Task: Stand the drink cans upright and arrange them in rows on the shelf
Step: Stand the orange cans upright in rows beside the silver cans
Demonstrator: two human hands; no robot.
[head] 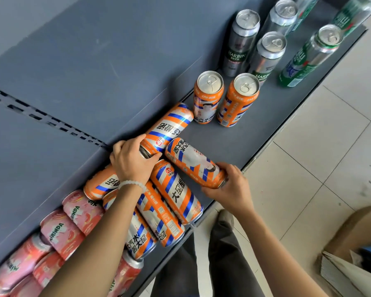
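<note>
Grey shelf [234,133], beige tiled floor [321,133]

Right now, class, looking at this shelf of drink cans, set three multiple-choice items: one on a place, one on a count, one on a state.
1. Where do the upright silver Harbin beer cans stand?
A. At the far end of the grey metal shelf
B. On the tiled floor
C. Among the pink cans

2. How many orange-striped cans stand upright?
A. None
B. Two
C. Five

3. How is the orange-striped can under the right hand?
A. Upright
B. Crushed
C. Lying on its side

Answers:
1 A, they stand beyond the orange cans.
2 B, one upright orange can and its neighbour show their tops.
3 C, the gripped orange can lies lengthwise on the shelf.
</note>
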